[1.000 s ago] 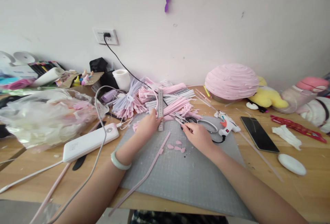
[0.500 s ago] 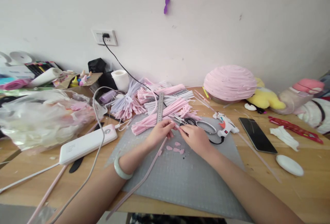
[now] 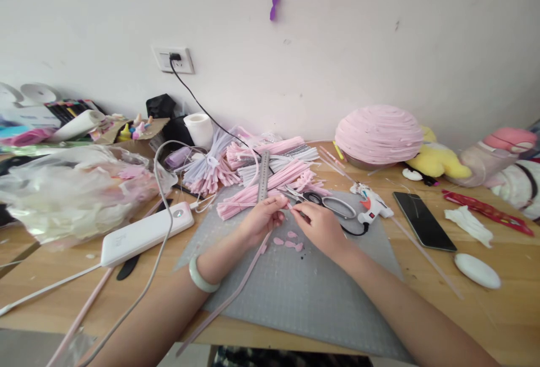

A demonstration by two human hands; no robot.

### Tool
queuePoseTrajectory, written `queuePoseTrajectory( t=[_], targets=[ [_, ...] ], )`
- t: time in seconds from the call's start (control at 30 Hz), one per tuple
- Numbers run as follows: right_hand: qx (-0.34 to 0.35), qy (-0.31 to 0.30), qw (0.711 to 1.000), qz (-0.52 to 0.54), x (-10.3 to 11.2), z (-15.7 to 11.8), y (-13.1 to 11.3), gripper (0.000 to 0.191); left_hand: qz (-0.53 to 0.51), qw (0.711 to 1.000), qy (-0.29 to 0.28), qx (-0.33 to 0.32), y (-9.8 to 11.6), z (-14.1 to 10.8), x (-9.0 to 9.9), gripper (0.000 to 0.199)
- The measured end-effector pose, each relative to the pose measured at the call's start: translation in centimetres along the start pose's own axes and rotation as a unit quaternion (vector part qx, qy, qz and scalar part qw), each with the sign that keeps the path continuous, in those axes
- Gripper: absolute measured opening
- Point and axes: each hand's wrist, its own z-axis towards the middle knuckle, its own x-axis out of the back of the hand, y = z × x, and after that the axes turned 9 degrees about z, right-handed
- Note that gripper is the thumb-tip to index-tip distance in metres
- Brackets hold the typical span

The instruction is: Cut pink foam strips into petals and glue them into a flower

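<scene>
1. Left hand [image 3: 264, 219] and right hand [image 3: 319, 228] pinched a small pink piece [image 3: 289, 205] between fingertips.
2. It sat 12 o'clock from pink scraps [image 3: 290, 244], over the cutting mat [image 3: 320, 299].
3. Judged light, soft, easily crushed; ends seemed the best hold.

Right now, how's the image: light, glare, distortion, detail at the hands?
Head view, light: soft, no hard shadows on the grey mat. Head view, glare: glints on the plastic bag. Head view, distortion: apparently wide-angle, stretched toward the edges. Head view, detail: pink piece at the fingertips of the left hand and right hand too small to resolve.
</scene>
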Motion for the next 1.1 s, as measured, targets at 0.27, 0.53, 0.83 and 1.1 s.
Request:
queuePoseTrajectory(
  t=[0.27, 0.53, 0.83, 1.1],
  targets=[
    [0.021, 0.001, 0.999, 0.042, 0.4, -0.1, 0.2, 0.019, -0.01, 0.995, -0.098, 0.028, 0.1, 0.1, 0.8, 0.019],
    [-0.127, -0.018, 0.966, 0.223, 0.6, 0.4, -0.1, 0.015, 0.016, 0.983, -0.179, 0.029, 0.2, 0.2, 1.4, 0.011],
    [-0.133, -0.038, 0.95, 0.28, 0.7, 0.3, -0.2, 0.02, -0.083, 0.987, -0.127, 0.055, 0.4, -0.2, 0.5, 0.019],
    [-0.067, -0.028, 0.977, 0.202, 0.7, 0.3, -0.1, 0.016, -0.109, 0.983, -0.125, 0.081, 0.4, -0.2, 0.6, 0.02]
  ],
)
